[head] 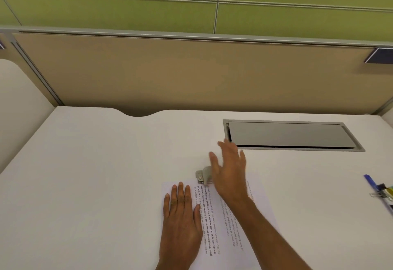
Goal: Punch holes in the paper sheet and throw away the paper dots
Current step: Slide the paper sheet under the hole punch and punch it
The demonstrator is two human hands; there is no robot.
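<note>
Paper sheet (214, 223), near middle of the desk (106, 174), pressed flat by the left hand (182, 212), fingers straight and together. Metal hole punch (202, 176) at its far edge, partly beneath the right hand (229, 171), fingers spread. Sheet likely limp and slippery: hold by flat pressure.

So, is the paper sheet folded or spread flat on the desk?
Spread flat: the paper sheet lies unfolded on the desk, its printed lines showing, under the flat left hand.
</note>
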